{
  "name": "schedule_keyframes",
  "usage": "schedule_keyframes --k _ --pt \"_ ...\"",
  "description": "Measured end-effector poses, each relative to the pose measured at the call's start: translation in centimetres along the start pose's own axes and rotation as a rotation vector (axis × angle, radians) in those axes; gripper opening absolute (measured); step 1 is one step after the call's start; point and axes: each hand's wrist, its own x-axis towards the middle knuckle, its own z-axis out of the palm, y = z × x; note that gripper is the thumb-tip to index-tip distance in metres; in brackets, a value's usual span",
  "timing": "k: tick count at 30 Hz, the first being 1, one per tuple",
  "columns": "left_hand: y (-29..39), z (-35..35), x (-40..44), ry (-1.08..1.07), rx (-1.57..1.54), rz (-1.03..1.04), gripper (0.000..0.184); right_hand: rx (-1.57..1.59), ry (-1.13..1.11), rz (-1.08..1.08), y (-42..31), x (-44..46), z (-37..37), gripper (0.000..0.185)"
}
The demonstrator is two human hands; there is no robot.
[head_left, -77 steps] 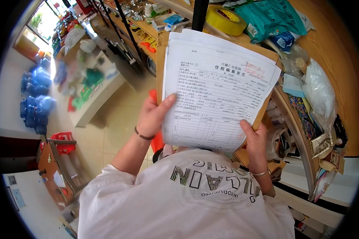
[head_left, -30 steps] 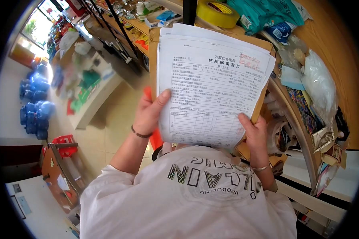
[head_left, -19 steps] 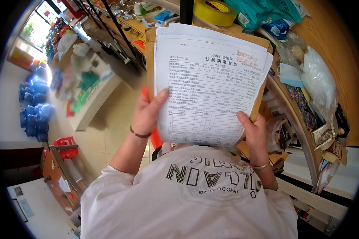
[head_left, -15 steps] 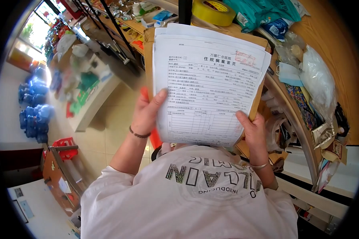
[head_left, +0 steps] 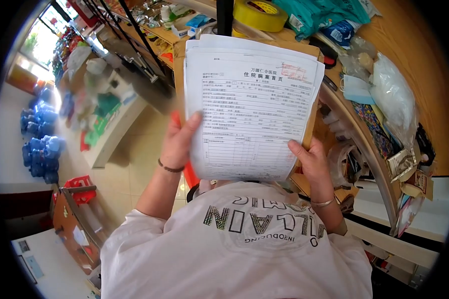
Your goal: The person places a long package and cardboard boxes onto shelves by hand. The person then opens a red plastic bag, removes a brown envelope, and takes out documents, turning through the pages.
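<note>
A stack of printed paper forms [head_left: 252, 119] is held up in front of my chest, the top sheet facing me with printed text, a table and a red stamp at its upper right. Behind the sheets, a brown envelope or folder [head_left: 312, 122] shows at the edges. My left hand [head_left: 181, 139] grips the lower left edge, thumb on the front, fingers mostly hidden. My right hand [head_left: 312, 158] pinches the lower right edge with its thumb on top. Something orange-red [head_left: 190, 174] shows behind my left hand; I cannot make out what it is.
A wooden counter [head_left: 409, 60] curves along the right. On it are yellow tape [head_left: 259, 15], a teal bag [head_left: 319, 17], a light blue mask [head_left: 358, 89] and a clear plastic bag [head_left: 394, 94]. Blue water jugs [head_left: 42, 154] and a red crate [head_left: 79, 187] stand at the left.
The stack and both hands have shifted slightly left in view, and the stack's top sits a little lower. Both hands keep their grip on the sheets.
</note>
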Motion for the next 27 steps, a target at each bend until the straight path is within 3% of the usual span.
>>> schedule_keyframes --k 8,16,20,27 --pt "-0.4 -0.9 0.5 0.054 -0.005 -0.054 0.031 0.102 0.066 0.013 1.4 0.6 -0.3 0.030" --pt "-1.7 -4.1 2.5 -0.056 -0.169 -0.188 0.040 0.222 0.087 0.076 2.1 3.2 0.5 0.028" --pt "-1.1 -3.3 1.7 -0.114 0.002 -0.194 0.041 0.259 0.099 0.094 1.4 3.9 1.2 0.029" --pt "-1.8 -4.7 1.7 -0.089 -0.176 -0.170 0.046 0.393 0.044 0.150 3.1 4.8 0.9 0.030"
